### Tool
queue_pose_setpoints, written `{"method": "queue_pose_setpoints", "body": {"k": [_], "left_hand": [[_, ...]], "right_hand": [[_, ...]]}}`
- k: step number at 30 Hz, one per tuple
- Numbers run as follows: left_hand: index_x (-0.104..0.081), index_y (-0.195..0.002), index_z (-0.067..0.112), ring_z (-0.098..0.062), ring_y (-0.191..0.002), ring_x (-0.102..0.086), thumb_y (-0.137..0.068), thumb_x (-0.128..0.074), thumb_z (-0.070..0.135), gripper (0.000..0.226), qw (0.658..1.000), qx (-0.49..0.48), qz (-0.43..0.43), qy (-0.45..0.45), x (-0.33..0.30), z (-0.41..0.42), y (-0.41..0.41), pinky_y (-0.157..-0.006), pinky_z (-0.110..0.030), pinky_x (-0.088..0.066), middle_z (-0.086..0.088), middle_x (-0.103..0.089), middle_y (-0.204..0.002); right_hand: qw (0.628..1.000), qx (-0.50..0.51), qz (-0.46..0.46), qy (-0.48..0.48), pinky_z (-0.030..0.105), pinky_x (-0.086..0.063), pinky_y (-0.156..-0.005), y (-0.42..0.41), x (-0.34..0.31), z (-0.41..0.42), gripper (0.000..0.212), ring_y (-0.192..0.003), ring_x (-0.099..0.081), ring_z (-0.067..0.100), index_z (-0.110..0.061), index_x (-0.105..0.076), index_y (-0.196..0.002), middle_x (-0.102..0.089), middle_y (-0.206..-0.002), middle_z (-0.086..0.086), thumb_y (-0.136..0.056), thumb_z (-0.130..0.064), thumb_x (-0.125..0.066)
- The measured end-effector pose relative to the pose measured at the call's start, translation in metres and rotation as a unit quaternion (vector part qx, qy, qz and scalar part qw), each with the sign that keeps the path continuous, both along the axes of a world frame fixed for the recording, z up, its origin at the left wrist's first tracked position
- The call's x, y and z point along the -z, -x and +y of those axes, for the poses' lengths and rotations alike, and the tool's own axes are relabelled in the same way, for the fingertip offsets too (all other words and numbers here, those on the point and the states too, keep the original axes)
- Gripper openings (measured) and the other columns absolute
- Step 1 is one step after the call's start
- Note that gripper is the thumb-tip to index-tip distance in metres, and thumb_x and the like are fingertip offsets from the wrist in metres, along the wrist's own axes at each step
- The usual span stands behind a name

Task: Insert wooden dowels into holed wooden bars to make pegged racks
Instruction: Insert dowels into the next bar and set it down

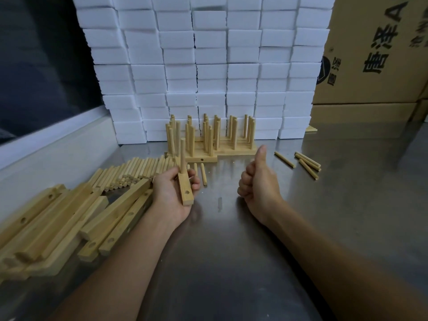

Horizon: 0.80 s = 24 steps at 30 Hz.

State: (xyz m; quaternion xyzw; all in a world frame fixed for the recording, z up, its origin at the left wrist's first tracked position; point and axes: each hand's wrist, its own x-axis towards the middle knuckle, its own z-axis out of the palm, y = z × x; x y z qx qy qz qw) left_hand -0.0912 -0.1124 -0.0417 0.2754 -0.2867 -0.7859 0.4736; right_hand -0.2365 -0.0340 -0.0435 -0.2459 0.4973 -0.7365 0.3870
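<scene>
A short holed wooden bar (185,188) is held in the left hand (173,193), palm up, with the fingers curled round it from both sides; one dowel (182,156) stands upright in the bar's far hole, and an open hole is seen near the bar's near end. The right hand (259,184) is raised just above the steel desk (231,251) with its fingers curled into a fist and the thumb pointed up; nothing is held in that grip. To the left, a heap of loose holed bars (69,223) lies on the desk, and behind it a row of loose dowels (139,169) is laid side by side. Two single dowels (203,173) lie just beyond the left hand. Further back, several finished pegged racks (213,144) are stood together with their pegs upright, close to a wall of stacked white foam blocks (208,66). A few more dowels (305,162) are scattered on the desk to the right of the raised thumb. Cardboard boxes (370,54) with printed characters are seen at the far right.
</scene>
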Motion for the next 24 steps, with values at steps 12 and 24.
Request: {"method": "queue_pose_setpoints", "body": {"k": [12,24], "left_hand": [[-0.054,-0.099,0.007,-0.013,-0.041,-0.048,-0.107,-0.035,0.029,0.03,0.998,0.023,-0.053,0.009,-0.005,0.012,0.015,-0.03,-0.017,-0.029,-0.009,-0.063,-0.071],[-0.055,-0.094,0.007,-0.015,-0.045,-0.048,-0.104,-0.037,0.026,0.028,0.999,0.031,-0.013,-0.01,-0.001,0.014,0.014,-0.031,-0.019,-0.03,-0.008,-0.056,-0.061]], "right_hand": [[0.972,0.123,0.194,-0.044,0.017,-0.04,-0.045,-0.006,0.011,-0.009,0.055,-0.047,-0.047,0.001,-0.017,-0.061,-0.082,-0.046,-0.056,-0.007,-0.104,-0.051,-0.024],[0.973,0.083,0.217,-0.008,0.015,-0.053,-0.063,-0.005,0.018,-0.008,0.015,-0.079,-0.07,0.011,-0.02,-0.064,-0.101,-0.071,-0.084,0.002,-0.092,-0.008,-0.065]]}}
